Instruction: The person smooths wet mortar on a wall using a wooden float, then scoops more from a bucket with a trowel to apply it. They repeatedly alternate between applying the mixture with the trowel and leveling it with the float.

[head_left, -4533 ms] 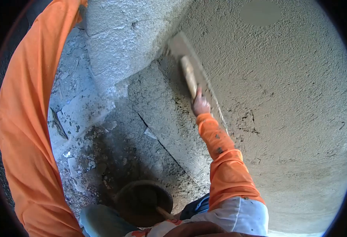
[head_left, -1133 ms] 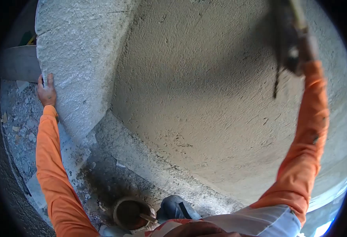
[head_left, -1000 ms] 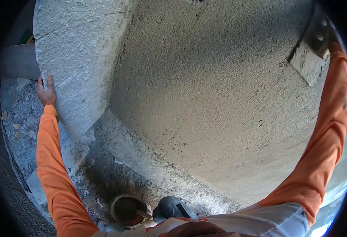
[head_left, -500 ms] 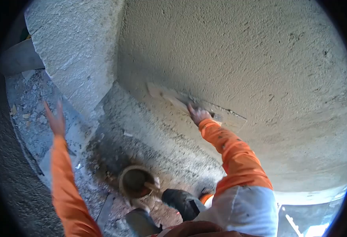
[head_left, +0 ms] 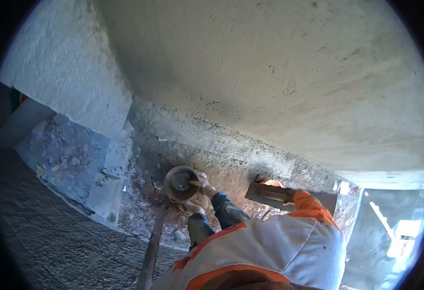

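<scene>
Plaster coats most of the wall (head_left: 279, 72); right hand (head_left: 289, 194) grips the float (head_left: 270, 195) (left hand unseen), base strip (head_left: 212, 145) rough.

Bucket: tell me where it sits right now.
In the head view the bucket sits on the ground, left of centre, below the plastered wall, with a hand at its right rim.

The person wears a white vest (head_left: 275, 241) with orange bands across it, over a long orange sleeve (head_left: 311, 205) flecked with dark spots. Below the vest, dark trousers (head_left: 226, 212) show, grey with dust and mortar.
</scene>
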A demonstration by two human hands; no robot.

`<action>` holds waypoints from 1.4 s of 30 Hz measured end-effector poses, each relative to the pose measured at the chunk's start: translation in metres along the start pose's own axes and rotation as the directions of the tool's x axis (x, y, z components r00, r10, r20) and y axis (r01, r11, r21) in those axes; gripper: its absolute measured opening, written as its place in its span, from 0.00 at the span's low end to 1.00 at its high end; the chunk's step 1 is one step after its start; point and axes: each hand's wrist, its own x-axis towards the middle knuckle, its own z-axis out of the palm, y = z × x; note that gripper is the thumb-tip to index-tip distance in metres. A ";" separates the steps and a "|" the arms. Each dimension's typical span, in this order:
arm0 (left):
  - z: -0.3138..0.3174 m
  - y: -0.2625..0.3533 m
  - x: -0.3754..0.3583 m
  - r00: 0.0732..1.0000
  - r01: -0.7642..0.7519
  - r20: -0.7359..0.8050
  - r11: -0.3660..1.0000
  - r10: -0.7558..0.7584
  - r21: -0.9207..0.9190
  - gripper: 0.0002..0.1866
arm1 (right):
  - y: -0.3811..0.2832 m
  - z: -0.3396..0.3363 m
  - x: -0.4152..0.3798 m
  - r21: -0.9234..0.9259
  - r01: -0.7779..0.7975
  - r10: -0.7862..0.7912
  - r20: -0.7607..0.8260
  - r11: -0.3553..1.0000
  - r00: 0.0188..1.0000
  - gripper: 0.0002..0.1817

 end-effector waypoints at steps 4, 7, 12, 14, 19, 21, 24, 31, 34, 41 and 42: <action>-0.058 0.078 -0.064 0.936 -0.279 0.215 0.960 0.278 -0.025 0.28 | 0.008 0.068 -0.035 0.268 0.153 -0.121 -0.132 0.951 0.984 0.27; -0.083 0.114 -0.097 0.867 -0.362 0.349 0.931 0.355 -0.050 0.26 | -0.004 0.103 -0.044 0.371 0.305 -0.216 -0.263 0.877 0.940 0.28; -0.085 0.112 -0.108 0.917 -0.357 0.198 0.934 0.345 0.024 0.23 | 0.012 0.114 -0.031 0.735 0.179 -0.186 -0.073 0.654 0.980 0.39; -0.070 0.096 -0.088 0.967 -0.239 -0.081 0.969 0.243 0.056 0.22 | -0.001 0.070 -0.067 0.764 0.145 -0.058 -0.139 0.629 0.989 0.33; 0.012 0.020 -0.013 0.808 0.024 -0.588 1.000 -0.021 -0.003 0.21 | 0.036 0.119 0.020 0.756 0.433 -0.047 -0.473 0.491 0.880 0.29; 0.045 -0.023 0.017 0.933 0.035 -0.346 0.934 0.097 0.356 0.22 | 0.041 0.083 0.018 0.699 0.441 -0.054 -0.501 0.563 0.864 0.31; 0.108 -0.028 0.008 0.969 0.206 -0.201 0.911 -0.140 0.358 0.25 | 0.038 0.009 -0.024 0.613 0.453 -0.066 -0.548 0.647 0.834 0.32; 0.206 0.088 -0.054 0.850 0.475 -0.256 0.880 -0.460 -0.001 0.32 | -0.032 0.059 0.135 0.770 0.238 0.101 -0.364 0.591 0.926 0.37; 0.225 0.114 -0.054 0.817 0.540 -0.221 0.841 -0.533 -0.032 0.36 | -0.071 0.059 0.169 0.854 0.148 0.135 -0.245 0.499 0.960 0.39; 0.252 0.126 -0.001 0.741 0.653 -0.138 0.753 -0.657 -0.084 0.44 | -0.166 0.083 0.278 0.882 0.309 0.184 -0.390 0.355 0.902 0.41; 0.256 0.125 0.005 0.729 0.668 -0.125 0.740 -0.672 -0.084 0.46 | -0.175 0.077 0.279 0.883 0.332 0.249 -0.422 0.333 0.872 0.38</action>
